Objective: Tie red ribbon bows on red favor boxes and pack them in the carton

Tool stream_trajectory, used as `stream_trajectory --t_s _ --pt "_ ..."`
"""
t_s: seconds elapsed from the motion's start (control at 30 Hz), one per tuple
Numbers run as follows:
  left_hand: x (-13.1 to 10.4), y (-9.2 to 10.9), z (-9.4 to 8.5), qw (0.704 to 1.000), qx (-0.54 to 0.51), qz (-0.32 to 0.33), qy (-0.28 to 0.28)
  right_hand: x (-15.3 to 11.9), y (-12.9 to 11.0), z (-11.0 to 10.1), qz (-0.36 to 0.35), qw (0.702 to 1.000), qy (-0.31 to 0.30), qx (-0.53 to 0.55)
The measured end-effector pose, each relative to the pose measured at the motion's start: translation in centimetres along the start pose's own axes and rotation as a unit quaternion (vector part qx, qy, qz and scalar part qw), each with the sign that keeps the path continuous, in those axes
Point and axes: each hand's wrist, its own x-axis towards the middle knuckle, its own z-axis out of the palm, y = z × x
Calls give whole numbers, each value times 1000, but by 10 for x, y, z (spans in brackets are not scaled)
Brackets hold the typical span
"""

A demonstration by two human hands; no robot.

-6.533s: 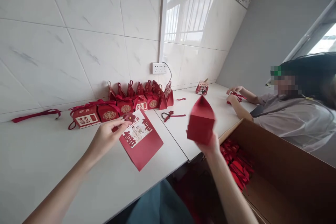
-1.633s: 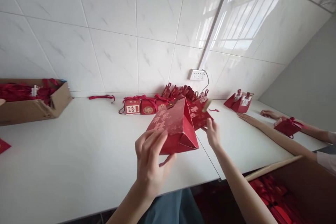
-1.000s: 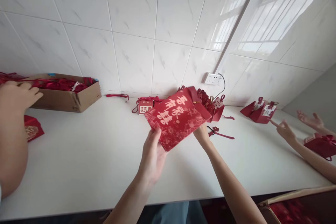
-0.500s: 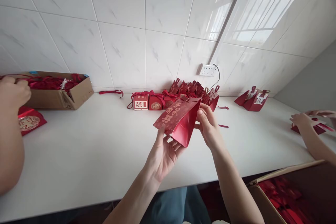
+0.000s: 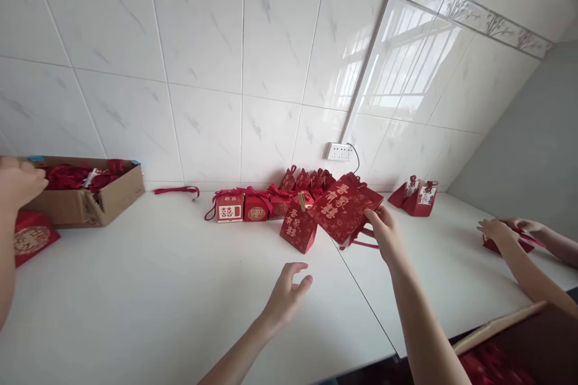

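My right hand [image 5: 383, 231] grips the edge of a red gift bag [image 5: 345, 207] with gold characters, held above the table right of centre. Thumb and fingers of my left hand [image 5: 289, 295] are apart over the table, with nothing between them. Between the two hands and farther back, a small red box [image 5: 298, 227] with gold characters stands on the white table [image 5: 180, 289]. Behind it is a row of red boxes with ribbon bows [image 5: 256, 204]; several pointed red boxes [image 5: 303, 179] stand by the wall, partly hidden.
Left, a cardboard box [image 5: 129, 195] holds red ribbons beside another person's hand [image 5: 20, 183]. Two red boxes [image 5: 419, 198] stand back right. Another person's hands [image 5: 501, 231] touch a red box far right. An open carton [image 5: 497, 328] is at lower right.
My left hand has let go of the red item and drawn back open. A small red box now stands on the table. My right hand has moved right, and the view has tilted up.
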Motion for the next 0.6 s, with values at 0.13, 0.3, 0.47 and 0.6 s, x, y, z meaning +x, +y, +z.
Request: stream_trajectory --t_s 0.13,0.3,0.47,0.6 --pt "21 -28 0 991 96 92 32 37 4 17 -88 994 33 -48" --pt "35 -40 -12 984 122 111 63 90 1 73 -136 988 24 -69" --pt "38 -45 -16 985 113 100 85 135 15 150 -140 985 -20 -103" --pt "37 -50 -14 989 91 96 70 152 39 198 -138 978 -31 -154"
